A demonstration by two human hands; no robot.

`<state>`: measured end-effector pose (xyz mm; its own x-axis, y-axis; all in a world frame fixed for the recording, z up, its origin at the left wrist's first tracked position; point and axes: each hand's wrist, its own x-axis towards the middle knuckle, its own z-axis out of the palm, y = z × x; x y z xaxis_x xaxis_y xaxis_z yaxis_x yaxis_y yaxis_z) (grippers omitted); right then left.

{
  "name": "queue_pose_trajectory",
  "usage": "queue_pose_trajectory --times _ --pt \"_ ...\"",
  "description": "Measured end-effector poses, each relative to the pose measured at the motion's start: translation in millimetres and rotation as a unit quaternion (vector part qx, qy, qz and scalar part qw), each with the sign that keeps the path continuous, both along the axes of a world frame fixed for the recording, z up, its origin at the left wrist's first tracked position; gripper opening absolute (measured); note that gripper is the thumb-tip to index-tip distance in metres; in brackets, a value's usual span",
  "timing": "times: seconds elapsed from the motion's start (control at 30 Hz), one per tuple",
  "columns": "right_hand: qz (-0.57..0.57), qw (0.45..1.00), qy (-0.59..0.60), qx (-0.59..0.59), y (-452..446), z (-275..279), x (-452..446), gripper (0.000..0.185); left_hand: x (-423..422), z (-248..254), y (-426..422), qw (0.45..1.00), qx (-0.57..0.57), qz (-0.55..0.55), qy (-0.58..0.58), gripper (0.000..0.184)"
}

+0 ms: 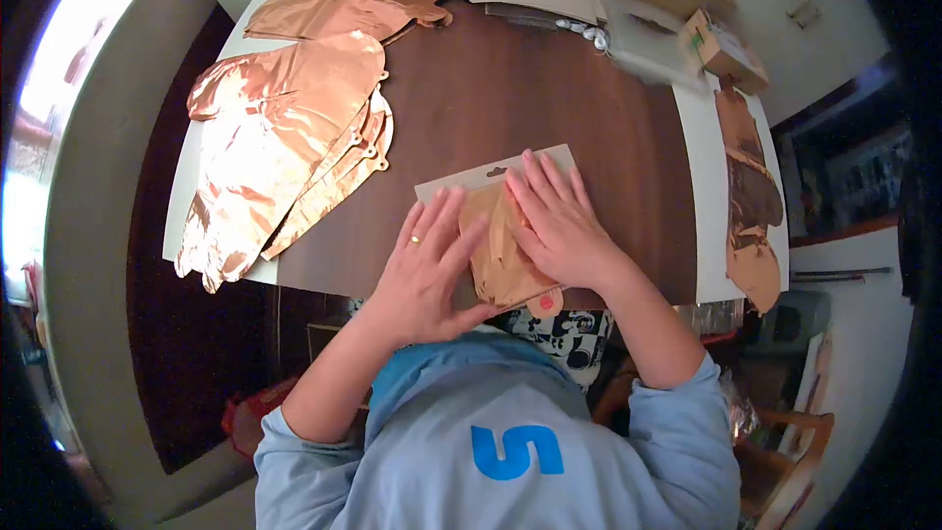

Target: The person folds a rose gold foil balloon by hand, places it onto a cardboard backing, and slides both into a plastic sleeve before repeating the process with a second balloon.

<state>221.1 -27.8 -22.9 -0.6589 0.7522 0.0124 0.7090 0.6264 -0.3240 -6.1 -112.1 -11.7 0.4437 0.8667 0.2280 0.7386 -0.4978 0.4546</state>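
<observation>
Because the left hand [427,265] and the right hand [561,236] both lie flat over it, the folded copper-coloured foil [481,216] appears to be kept from springing up off the pale card [438,185] beneath. Neither hand is clenched: the left rests along the foil's left side, fingers extended and thumb at the near edge, while the right presses across its right side, fingers reaching over the card's far border beside the hang slot [497,173]. The card sits at the near edge of the brown table [530,88], right in front of the body, presumably so both palms can bear down evenly. A round tab with a red spot [547,303] juts from the near side; whether it belongs to foil or card is hard to tell. More foil shapes [294,128] lie spread at the left, well apart, perhaps to leave working room.
</observation>
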Motion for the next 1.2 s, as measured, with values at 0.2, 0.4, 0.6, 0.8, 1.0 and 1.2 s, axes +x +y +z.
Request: queue_pose_trajectory --times 0.2,0.4,0.6,0.8,1.0,1.2 --pt "0.001 0.999 -0.035 0.011 0.0 0.5 -2.6 0.068 10.6 -2.6 -7.3 0.982 0.103 -0.146 0.066 0.06" --pt "-0.004 0.999 -0.043 0.015 -0.5 -3.5 -2.7 0.07 17.3 -0.4 -12.5 0.971 0.156 -0.167 0.068 0.049" --pt "-0.008 0.999 -0.042 0.03 -1.1 -7.6 -3.8 0.07 12.8 8.2 -5.3 0.984 0.11 -0.138 0.006 0.041" --pt "-0.024 0.998 -0.057 0.017 -4.0 -1.1 -8.6 0.07 8.1 -5.3 -4.0 0.986 0.105 -0.126 -0.018 0.036" --pt "-0.024 0.997 -0.059 0.034 -4.1 -5.2 -8.3 0.07 13.6 5.0 -7.9 0.987 0.114 -0.108 0.022 0.04" --pt "-0.02 0.998 -0.048 0.035 -3.4 -7.1 -5.6 0.069 29.1 2.9 -21.6 0.972 0.161 -0.076 0.153 0.042"
